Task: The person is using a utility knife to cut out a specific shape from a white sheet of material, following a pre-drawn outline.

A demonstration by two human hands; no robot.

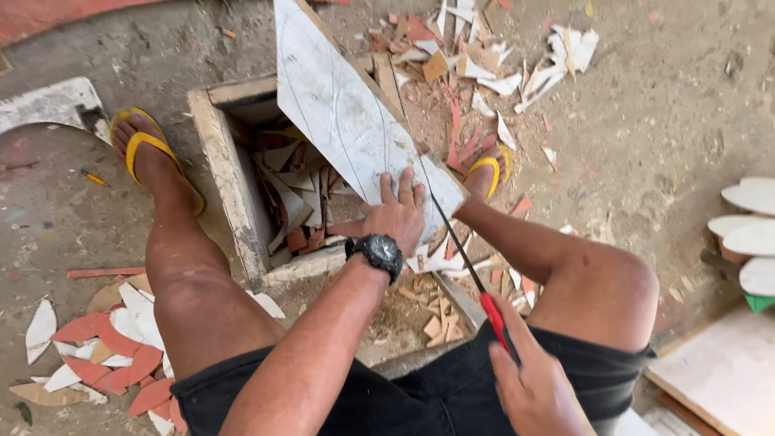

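Note:
My left hand (397, 214), with a black watch on the wrist, presses down on the near end of a long white board (347, 113) marked with pencil lines. The board lies slanted over an open wooden box (234, 173). My right hand (529, 387) grips the red handle of a thin hand saw (472, 270). Its dark blade runs up to the board's right edge, just beside my left hand.
The box holds several white and reddish offcuts. More offcuts (105, 347) litter the floor at lower left and at the top (484, 56). My feet in yellow sandals (145, 149) flank the box. Cut white shapes (751, 226) are stacked at the right, above a pale board (726, 371).

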